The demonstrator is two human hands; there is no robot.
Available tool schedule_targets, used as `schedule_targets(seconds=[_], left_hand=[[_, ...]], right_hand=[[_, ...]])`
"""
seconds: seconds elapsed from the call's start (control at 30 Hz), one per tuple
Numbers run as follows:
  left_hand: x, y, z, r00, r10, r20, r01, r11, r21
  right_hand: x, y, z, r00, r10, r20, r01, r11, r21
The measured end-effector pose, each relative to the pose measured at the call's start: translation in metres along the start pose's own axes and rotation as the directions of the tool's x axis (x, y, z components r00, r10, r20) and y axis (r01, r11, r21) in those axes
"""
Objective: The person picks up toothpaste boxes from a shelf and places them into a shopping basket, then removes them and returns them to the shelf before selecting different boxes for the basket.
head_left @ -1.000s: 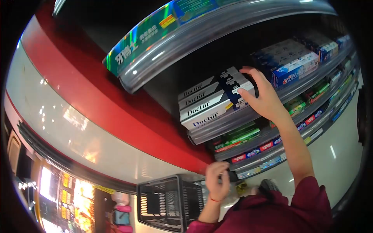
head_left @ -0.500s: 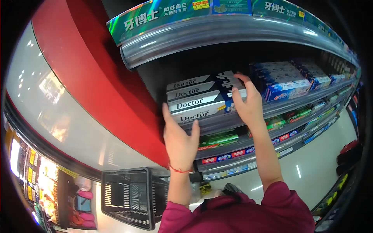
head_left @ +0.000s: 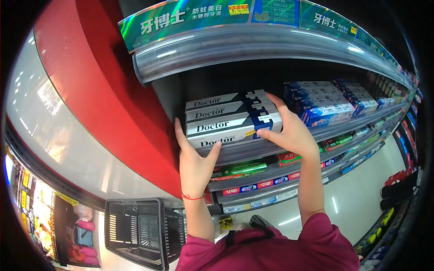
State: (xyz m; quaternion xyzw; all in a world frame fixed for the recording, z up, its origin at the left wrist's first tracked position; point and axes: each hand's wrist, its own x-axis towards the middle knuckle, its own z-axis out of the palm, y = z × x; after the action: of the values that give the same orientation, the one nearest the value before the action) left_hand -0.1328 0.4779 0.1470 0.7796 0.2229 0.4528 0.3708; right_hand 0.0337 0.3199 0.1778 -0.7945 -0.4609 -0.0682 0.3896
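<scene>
A row of several white, black and blue toothpaste boxes [head_left: 217, 125] marked "Doctor" lies on the middle shelf, one behind another. My left hand [head_left: 195, 165] is at their left end, with the fingers along the side and the thumb against the front box. At the right end, my right hand [head_left: 294, 133] wraps its fingers around the side, its thumb pressing the front near a yellow price sticker. Together the hands clasp the row between them. The fingertips at the back are partly hidden by the boxes.
Blue toothpaste boxes [head_left: 323, 101] stand farther right on this shelf. Above, a shelf with a clear rounded edge [head_left: 248, 47] holds green boxes [head_left: 176, 22]. Green and red boxes [head_left: 244, 169] sit below. A red-and-white pillar [head_left: 104, 90] borders the left; a black shopping basket [head_left: 135, 235] is below it.
The view has shifted slightly. My right hand's thumb has come down onto the front box, and its grasp is lower. My left hand remains at the left end.
</scene>
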Motion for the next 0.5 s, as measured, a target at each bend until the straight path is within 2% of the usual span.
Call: schedule_targets(seconds=[0.07,0.17,0.3,0.4,0.5], left_hand=[[0.001,0.000,0.000,0.999,-0.044,0.021,0.045,0.998,-0.040],[0.003,-0.003,0.001,0.999,-0.034,0.006,0.034,0.999,-0.032],[0.004,-0.006,0.004,0.999,0.037,-0.005,-0.037,0.997,-0.061],[-0.001,0.007,0.004,0.991,0.097,-0.088,-0.105,0.990,-0.096],[-0.013,0.017,0.001,0.982,0.134,-0.135,-0.172,0.929,-0.328]], right_hand=[[0.001,0.002,0.003,0.999,0.034,-0.013,-0.033,0.998,0.057],[0.001,-0.002,0.001,0.998,0.060,-0.025,-0.056,0.989,0.139],[-0.002,-0.015,-0.007,0.992,0.065,-0.108,-0.044,0.981,0.190],[-0.007,-0.027,-0.017,0.956,-0.063,-0.287,0.136,0.960,0.244],[-0.019,-0.018,-0.023,0.879,-0.170,-0.446,0.346,0.870,0.351]])
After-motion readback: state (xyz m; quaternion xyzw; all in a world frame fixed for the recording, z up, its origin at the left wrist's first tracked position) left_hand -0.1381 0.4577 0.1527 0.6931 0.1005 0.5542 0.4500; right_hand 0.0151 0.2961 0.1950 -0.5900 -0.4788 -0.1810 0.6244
